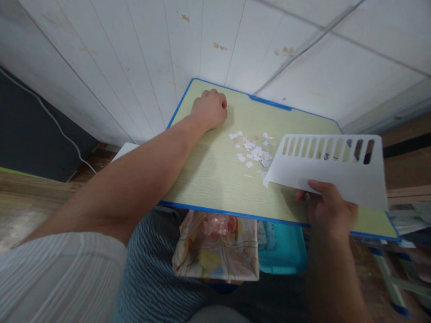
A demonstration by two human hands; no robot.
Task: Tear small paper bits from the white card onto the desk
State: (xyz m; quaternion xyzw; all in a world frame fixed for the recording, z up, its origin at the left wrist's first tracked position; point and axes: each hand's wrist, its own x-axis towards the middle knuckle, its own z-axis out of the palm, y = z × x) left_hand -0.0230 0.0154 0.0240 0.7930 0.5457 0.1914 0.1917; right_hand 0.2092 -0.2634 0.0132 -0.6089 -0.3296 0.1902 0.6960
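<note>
My left hand (210, 109) is curled into a fist and rests on the far left part of a pale yellow folding table top (208, 175) with a blue edge. Nothing shows in its curled fingers. In my right hand (332, 206), gripped by its lower edge between thumb and fingers, is a white slotted plastic panel (326, 172). This panel is tilted above the right side of the table, its left corner close to a scatter of small white paper pieces (257, 154). A few pieces look pinkish.
Below the table's near edge sits a box lined with patterned cloth (218, 255), holding pinkish clear bits. Beside it is a turquoise plastic bin (284, 251). A white panelled wall (215, 45) with a grey cable (303, 51) rises behind the table. Metal legs (387, 278) stand at the right.
</note>
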